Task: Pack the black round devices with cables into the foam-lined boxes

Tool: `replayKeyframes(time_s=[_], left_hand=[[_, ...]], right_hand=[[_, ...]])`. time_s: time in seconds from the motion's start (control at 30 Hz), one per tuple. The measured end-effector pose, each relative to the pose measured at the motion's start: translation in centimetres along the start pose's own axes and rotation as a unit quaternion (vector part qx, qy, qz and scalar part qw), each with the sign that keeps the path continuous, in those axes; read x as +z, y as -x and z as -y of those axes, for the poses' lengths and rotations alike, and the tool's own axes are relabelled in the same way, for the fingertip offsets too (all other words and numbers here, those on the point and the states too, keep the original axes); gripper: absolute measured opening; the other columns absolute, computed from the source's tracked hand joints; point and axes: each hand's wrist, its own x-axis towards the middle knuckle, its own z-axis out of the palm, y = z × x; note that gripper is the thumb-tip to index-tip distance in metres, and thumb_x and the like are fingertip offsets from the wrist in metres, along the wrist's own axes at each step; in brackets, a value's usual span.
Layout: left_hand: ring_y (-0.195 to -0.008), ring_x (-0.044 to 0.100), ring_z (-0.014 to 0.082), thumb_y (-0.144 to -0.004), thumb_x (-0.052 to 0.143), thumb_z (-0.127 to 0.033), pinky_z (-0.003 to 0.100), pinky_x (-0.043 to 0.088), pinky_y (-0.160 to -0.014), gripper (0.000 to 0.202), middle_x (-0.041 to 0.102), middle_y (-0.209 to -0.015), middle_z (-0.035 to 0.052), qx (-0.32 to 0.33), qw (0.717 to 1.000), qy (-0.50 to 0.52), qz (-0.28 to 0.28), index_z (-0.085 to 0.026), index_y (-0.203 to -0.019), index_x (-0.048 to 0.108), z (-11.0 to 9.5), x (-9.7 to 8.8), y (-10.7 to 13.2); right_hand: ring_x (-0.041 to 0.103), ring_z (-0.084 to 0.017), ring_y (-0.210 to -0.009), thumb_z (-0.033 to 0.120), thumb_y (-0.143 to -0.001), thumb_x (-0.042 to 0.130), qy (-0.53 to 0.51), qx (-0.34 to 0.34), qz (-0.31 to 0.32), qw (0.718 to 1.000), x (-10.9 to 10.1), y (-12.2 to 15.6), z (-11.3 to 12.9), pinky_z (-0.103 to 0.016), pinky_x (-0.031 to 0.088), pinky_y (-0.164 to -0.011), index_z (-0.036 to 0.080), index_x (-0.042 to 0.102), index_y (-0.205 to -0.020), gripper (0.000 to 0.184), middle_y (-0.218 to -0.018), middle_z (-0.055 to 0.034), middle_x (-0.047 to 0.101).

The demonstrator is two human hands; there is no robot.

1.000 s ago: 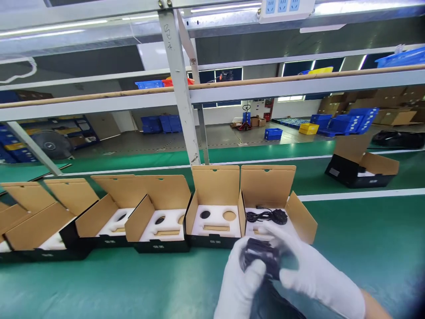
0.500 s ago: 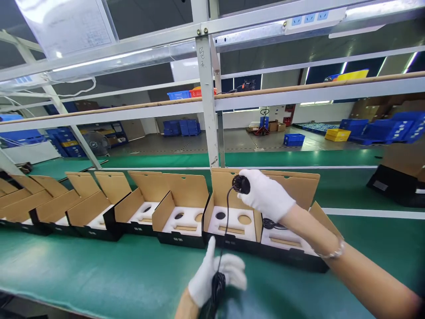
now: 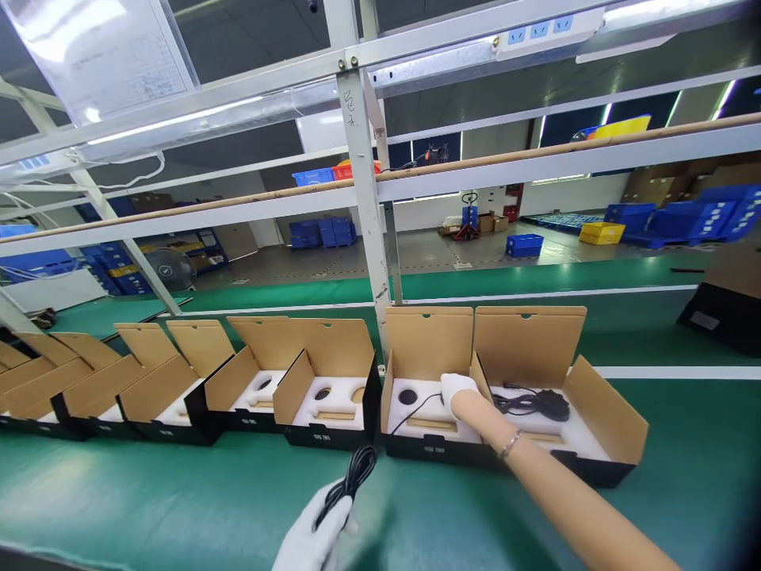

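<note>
Head view: left white-gloved hand (image 3: 315,530) closed round coiled black cable bundle (image 3: 357,473), over green desk (image 3: 178,496), near side. Right white-gloved hand (image 3: 456,387) in open black-and-brown cardboard box (image 3: 434,342), at white foam insert (image 3: 429,386); fingers hidden, grip can't tell. Thin black cable (image 3: 415,411) slants leftward over foam; pulling could snag it on box's near edge.

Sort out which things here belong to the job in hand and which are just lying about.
Apparently in use:
- coiled black cable in the left hand
- open box the right hand reaches into
- neighbouring open boxes

Just around:
- yellow crate
- pallet jack
- fan
</note>
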Motion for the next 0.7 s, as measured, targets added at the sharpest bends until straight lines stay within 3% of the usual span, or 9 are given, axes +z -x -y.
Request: replayKeyframes(time_s=[0.03, 0.1, 0.13, 0.2, 0.33, 0.4, 0.53, 0.6, 0.7], left_hand=[[-0.046, 0.048, 0.0096, -0.076, 0.072, -0.068, 0.021, 0.043, -0.044, 0.060, 0.070, -0.077, 0.0010, 0.021, 0.997, -0.062, -0.033, -0.024, -0.115, 0.068, -0.5, 0.0, -0.2], [-0.080, 0.068, 0.0199, -0.076, 0.070, -0.063, 0.029, 0.059, -0.078, 0.050, 0.075, -0.094, 0.0026, 0.064, 0.984, -0.145, -0.085, -0.028, -0.112, 0.071, -2.0, 0.4, -0.5], [-0.097, 0.069, 0.0232, -0.075, 0.070, -0.062, 0.032, 0.057, -0.094, 0.048, 0.075, -0.103, 0.0024, 0.080, 0.978, -0.170, -0.091, -0.029, -0.109, 0.072, -3.1, 1.0, -0.6], [-0.113, 0.066, 0.0250, -0.073, 0.068, -0.061, 0.035, 0.053, -0.105, 0.044, 0.073, -0.117, 0.0004, 0.111, 0.970, -0.206, -0.066, -0.032, -0.106, 0.073, -6.0, 2.8, -0.5], [-0.104, 0.067, 0.0182, -0.087, 0.058, -0.046, 0.029, 0.054, -0.097, 0.025, 0.074, -0.112, -0.0050, 0.227, 0.934, -0.275, 0.025, -0.033, -0.104, 0.072, -13.3, 7.3, -0.6], [-0.101, 0.067, 0.0157, -0.089, 0.056, -0.036, 0.027, 0.052, -0.095, 0.020, 0.075, -0.107, -0.0072, 0.295, 0.894, -0.334, 0.057, -0.032, -0.099, 0.072, -16.6, 9.2, -1.3], [-0.100, 0.068, 0.0177, -0.090, 0.055, -0.033, 0.031, 0.051, -0.088, 0.021, 0.076, -0.107, -0.0088, 0.361, 0.801, -0.469, 0.090, -0.035, -0.102, 0.073, -21.0, 11.9, -4.3], [-0.100, 0.068, 0.0182, -0.092, 0.056, -0.037, 0.032, 0.051, -0.087, 0.020, 0.075, -0.108, -0.0100, 0.379, 0.772, -0.498, 0.110, -0.038, -0.102, 0.073, -22.1, 13.5, -6.3], [-0.104, 0.067, 0.0192, -0.095, 0.056, -0.047, 0.033, 0.052, -0.088, 0.024, 0.073, -0.115, -0.0064, 0.403, 0.743, -0.522, 0.114, -0.036, -0.112, 0.069, -22.3, 16.3, -9.0]], right_hand=[[0.068, -0.019, -0.100, 0.031, -0.096, 0.068, 0.030, 0.019, 0.033, 0.999, 0.1, 0.0, -0.8, -0.039, 0.059, -0.089, 0.015, 0.068, -0.109, 0.021, -0.111, -0.0060, 0.069], [0.068, -0.019, -0.101, 0.026, -0.094, 0.071, 0.084, 0.050, 0.090, 0.991, 0.1, -0.1, -2.3, -0.038, 0.057, -0.092, 0.015, 0.069, -0.103, 0.015, -0.107, -0.0053, 0.070], [0.068, -0.019, -0.101, 0.025, -0.093, 0.072, 0.102, 0.060, 0.110, 0.987, 0.0, -0.1, -2.9, -0.039, 0.057, -0.093, 0.015, 0.070, -0.101, 0.013, -0.106, -0.0052, 0.071], [0.069, -0.020, -0.100, 0.022, -0.090, 0.074, 0.124, 0.072, 0.141, 0.980, -0.3, -0.2, -3.5, -0.040, 0.057, -0.094, 0.014, 0.070, -0.101, 0.014, -0.105, -0.0055, 0.072], [0.071, -0.031, -0.102, 0.015, -0.083, 0.073, 0.122, 0.059, 0.149, 0.979, -2.9, 0.4, -3.0, -0.047, 0.056, -0.092, 0.009, 0.074, -0.103, 0.021, -0.107, -0.0177, 0.074], [0.068, -0.034, -0.112, 0.019, -0.089, 0.064, 0.102, 0.029, 0.110, 0.988, -5.7, 1.4, -2.4, -0.046, 0.053, -0.097, 0.011, 0.071, -0.121, 0.034, -0.121, -0.0211, 0.071], [0.068, -0.022, -0.107, 0.047, -0.092, 0.060, -0.063, -0.112, 0.055, 0.990, -11.2, 3.9, -1.2, -0.033, 0.053, -0.095, 0.032, 0.047, -0.153, 0.064, -0.133, -0.0041, 0.068], [0.069, -0.022, -0.103, 0.049, -0.082, 0.070, -0.159, -0.183, 0.025, 0.970, -11.6, 4.2, -0.7, -0.033, 0.053, -0.093, 0.035, 0.051, -0.149, 0.071, -0.129, -0.0005, 0.070], [0.066, -0.025, -0.109, 0.040, -0.088, 0.063, -0.206, -0.166, -0.083, 0.961, -8.7, 3.1, -0.4, -0.036, 0.051, -0.097, 0.030, 0.067, -0.128, 0.042, -0.122, -0.0026, 0.072]])
